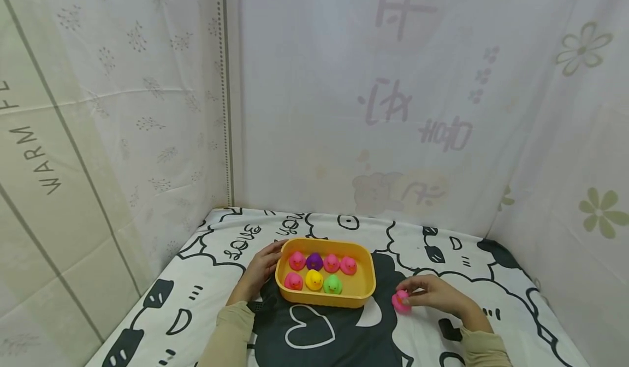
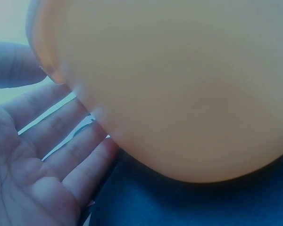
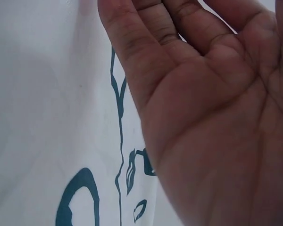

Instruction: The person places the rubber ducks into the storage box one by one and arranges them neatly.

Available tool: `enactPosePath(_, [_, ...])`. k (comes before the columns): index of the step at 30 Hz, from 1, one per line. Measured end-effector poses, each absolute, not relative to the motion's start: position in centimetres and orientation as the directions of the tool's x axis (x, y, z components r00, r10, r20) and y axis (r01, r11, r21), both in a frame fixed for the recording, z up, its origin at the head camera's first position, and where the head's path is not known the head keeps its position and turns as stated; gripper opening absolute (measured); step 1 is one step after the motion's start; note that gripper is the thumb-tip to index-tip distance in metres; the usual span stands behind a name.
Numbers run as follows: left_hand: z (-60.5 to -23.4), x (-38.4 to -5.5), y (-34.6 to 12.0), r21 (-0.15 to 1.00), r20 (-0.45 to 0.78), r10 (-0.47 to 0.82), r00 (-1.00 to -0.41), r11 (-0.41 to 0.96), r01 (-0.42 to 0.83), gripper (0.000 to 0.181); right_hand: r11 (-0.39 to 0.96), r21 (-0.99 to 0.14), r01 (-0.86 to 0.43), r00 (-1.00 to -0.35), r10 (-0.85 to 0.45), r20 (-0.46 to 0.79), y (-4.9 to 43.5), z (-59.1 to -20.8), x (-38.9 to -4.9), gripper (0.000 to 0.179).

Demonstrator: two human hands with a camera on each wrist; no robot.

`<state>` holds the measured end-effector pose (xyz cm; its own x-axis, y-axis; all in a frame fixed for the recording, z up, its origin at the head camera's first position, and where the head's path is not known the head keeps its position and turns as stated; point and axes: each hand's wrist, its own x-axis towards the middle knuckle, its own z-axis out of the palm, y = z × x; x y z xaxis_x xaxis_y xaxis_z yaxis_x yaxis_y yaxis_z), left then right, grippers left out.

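Note:
A yellow plastic tub (image 1: 326, 300) holds several small rubber ducks: pink ones, a purple duck (image 1: 314, 261), a yellow duck (image 1: 314, 280) and a green duck (image 1: 332, 285). My left hand (image 1: 261, 270) is at the tub's left side. In the left wrist view its fairly straight fingers (image 2: 61, 120) touch the tub's wall (image 2: 179, 103). To the right of the tub, my right hand (image 1: 434, 296) pinches a pink rubber duck (image 1: 401, 302) between thumb and fingers, at the cloth. The right wrist view shows the palm (image 3: 207, 122), but not the duck.
A white cloth (image 1: 368, 228) with black cartoon prints covers the surface under the tub. Pale patterned curtains (image 1: 304, 110) hang behind it and on both sides. To the right of the tub the cloth shows between it and my right hand.

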<state>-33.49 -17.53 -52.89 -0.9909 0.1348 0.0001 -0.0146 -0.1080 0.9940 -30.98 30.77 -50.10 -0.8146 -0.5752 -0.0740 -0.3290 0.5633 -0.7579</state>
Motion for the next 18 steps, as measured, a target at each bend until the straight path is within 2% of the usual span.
enactPosePath(8, [-52.64,-33.58,-17.57,0.995,-0.002,0.134,-0.991,-0.101,-0.016,0.047,0.576,-0.738,-0.352,-0.836,-0.547,-0.028,30.45,-50.59,-31.49,0.024])
enactPosePath(18, [-52.95,-33.7,-17.47,0.993,0.01,0.133,-0.991,-0.121,-0.006,0.047,0.595,-0.734,-0.328,-0.854,-0.519,-0.039,30.37,-51.11,-31.69,0.024])
